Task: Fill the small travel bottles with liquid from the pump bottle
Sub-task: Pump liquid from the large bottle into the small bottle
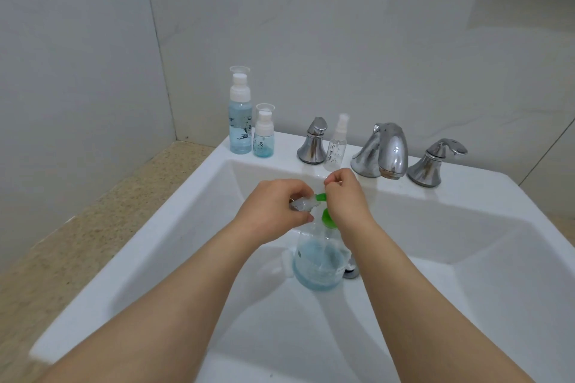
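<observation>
Filling now: my left hand [277, 207] pinches the small clear plastic travel bottle [303, 204] against the green spout [321, 196], right hand [345, 196] curled over the head of the round blue-filled pump bottle [317, 261], mid-basin in the white sink [146, 236]. Next: press steadily, mouth aligned.

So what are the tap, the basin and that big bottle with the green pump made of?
Tap: probably chromed metal, mirror-bright with reflections.
Basin: likely glazed ceramic, glossy white.
Pump bottle: clear plastic by the look, blue liquid showing through; its green pump looks like opaque plastic.
</observation>
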Action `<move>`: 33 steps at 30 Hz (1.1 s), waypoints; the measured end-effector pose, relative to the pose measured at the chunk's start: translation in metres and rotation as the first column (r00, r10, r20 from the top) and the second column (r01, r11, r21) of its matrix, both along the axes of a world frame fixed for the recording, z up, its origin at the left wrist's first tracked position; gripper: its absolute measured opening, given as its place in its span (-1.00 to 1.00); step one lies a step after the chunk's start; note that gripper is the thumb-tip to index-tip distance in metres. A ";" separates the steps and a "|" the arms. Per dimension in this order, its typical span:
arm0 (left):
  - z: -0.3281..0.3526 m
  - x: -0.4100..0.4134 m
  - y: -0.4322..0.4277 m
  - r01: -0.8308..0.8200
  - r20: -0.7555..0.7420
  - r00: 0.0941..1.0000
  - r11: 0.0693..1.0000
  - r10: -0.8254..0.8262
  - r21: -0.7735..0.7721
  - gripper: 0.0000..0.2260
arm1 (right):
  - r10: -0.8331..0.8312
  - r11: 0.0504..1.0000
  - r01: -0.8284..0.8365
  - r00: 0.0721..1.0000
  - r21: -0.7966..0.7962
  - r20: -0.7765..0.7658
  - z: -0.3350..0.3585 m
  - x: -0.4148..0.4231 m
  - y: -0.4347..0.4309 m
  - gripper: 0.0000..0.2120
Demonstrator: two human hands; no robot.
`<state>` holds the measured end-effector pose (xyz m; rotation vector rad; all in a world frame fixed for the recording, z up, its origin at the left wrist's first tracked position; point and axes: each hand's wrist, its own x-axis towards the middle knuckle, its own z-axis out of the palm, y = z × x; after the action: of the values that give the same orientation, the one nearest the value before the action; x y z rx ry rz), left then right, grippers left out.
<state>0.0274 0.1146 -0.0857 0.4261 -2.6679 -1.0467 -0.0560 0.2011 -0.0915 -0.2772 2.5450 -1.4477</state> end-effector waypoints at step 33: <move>-0.001 -0.001 -0.002 0.001 0.013 1.000 1.000 -0.001 -0.008 -0.73 | -0.002 0.994 0.006 0.999 0.110 -0.036 0.000 0.000 0.005 -0.83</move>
<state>0.0266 0.1128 -0.0870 0.4316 -2.6833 -1.0369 -0.0565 0.2059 -0.0918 -0.2832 2.6440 -1.3097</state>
